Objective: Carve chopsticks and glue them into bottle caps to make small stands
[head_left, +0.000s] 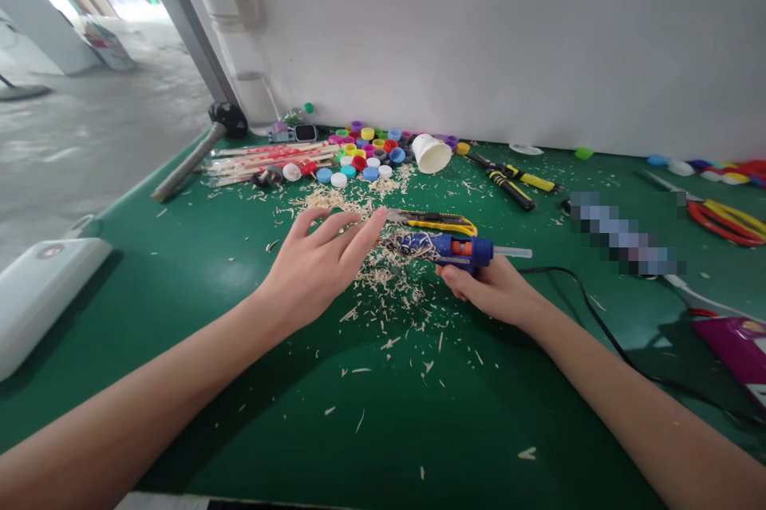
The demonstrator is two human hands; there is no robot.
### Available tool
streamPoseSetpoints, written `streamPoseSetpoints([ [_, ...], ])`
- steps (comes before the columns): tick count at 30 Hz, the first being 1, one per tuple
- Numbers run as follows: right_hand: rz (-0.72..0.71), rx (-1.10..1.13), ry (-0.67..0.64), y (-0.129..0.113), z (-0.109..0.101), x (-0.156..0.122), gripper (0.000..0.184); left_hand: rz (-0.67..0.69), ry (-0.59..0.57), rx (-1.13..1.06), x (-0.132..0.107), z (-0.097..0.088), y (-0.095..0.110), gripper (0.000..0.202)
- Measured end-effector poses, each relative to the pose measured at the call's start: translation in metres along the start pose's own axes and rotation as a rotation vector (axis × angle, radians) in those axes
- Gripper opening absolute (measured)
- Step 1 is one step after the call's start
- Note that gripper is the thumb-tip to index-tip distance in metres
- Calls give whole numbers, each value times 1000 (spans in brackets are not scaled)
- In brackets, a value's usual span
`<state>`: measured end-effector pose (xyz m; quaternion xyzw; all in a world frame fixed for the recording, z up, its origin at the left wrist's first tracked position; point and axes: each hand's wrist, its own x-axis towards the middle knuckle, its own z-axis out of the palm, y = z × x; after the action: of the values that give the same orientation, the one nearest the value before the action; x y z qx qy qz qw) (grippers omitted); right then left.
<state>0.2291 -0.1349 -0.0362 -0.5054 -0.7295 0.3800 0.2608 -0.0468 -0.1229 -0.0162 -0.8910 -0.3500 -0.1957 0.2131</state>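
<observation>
A blue hot glue gun (440,247) lies sideways above the middle of the table, with my right hand (494,286) wrapped round its handle. Out of its back end sticks a pale glue stick (513,252), and wood shavings cling to its barrel. My left hand (320,262) is stretched out palm down, fingers apart, beside the gun's nozzle end; its fingertips partly hide the nozzle. Whether they touch it I cannot tell. Just behind the gun rests a yellow and black utility knife (436,220). Loose wood shavings (383,282) are scattered beneath and around both hands.
Colourful bottle caps (371,173) and a tipped white paper cup (432,153) lie towards the wall. Wrapped sticks (269,159) and a mallet (200,151) are at left, pliers (503,183) and scissors (718,215) at right. A black cord (590,302) crosses the green table (479,422).
</observation>
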Motion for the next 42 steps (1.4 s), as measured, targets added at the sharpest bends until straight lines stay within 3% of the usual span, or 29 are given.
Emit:
streamPoseSetpoints([
  [7, 93, -58, -59, -9, 0, 2, 41, 15, -36, -57, -2, 3, 0, 82],
  [27, 81, -102, -37, -9, -2, 3, 43, -310, -117, -374, 1, 3, 4, 77],
  [32, 129, -101, -47, -7, -3, 2, 46, -376, -131, -461, 3, 0, 5, 63],
  [38, 94, -56, -50, -2, -3, 2, 42, -365, -128, -488, 4, 2, 2, 25],
  [42, 64, -38, -59, -2, -3, 2, 40, -331, -140, -468, 3, 2, 1, 22],
])
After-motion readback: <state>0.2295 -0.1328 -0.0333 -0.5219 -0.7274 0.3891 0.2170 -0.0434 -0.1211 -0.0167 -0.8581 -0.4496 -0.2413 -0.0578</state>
